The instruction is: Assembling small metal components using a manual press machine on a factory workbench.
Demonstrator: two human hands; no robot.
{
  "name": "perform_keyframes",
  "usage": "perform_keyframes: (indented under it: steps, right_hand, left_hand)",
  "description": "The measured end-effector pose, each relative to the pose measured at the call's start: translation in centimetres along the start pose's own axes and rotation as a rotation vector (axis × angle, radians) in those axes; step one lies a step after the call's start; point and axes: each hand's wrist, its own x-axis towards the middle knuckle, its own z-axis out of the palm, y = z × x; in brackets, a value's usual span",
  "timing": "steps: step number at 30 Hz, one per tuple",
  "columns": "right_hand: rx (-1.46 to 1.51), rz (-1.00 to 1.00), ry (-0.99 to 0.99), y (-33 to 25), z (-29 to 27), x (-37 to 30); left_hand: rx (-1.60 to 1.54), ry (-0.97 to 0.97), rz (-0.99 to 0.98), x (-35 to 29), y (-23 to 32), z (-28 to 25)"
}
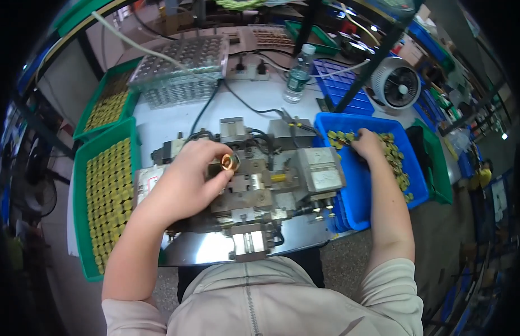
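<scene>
Between the thumb and fingers of my left hand (194, 178) is a small round copper-coloured coil (230, 162), held above the left part of a metal fixture machine (254, 182). My right hand (367, 143) reaches into a blue bin (358, 196) on the right, its fingertips among small round yellow-green parts (397, 162). Those fingertips are bent down and partly hidden, so what they grip, if anything, does not show. On the left, a green tray (80, 213) holds many yellow round parts in neat rows.
A second green tray (82, 127) and stacked clear plastic trays (181, 61) stand at the back left. Behind the machine are pliers (293, 124), a water bottle (298, 75), a power strip (249, 71) and cables. A fan (395, 83) and a dark shelf post (367, 70) are at the right.
</scene>
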Motion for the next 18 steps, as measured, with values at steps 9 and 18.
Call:
perform_keyframes:
  steps: [9, 18]
  right_hand:
    - [0.476, -0.173, 0.104, 6.1, 5.6, 5.1]
    - [1.344, -0.02, 0.004, 5.4, -1.1, 2.0]
  left_hand:
    - [-1.209, 0.565, -0.57, -12.3, -7.8, -10.6]
    - [-0.377, 0.401, -0.989, -22.5, -13.0, -12.9]
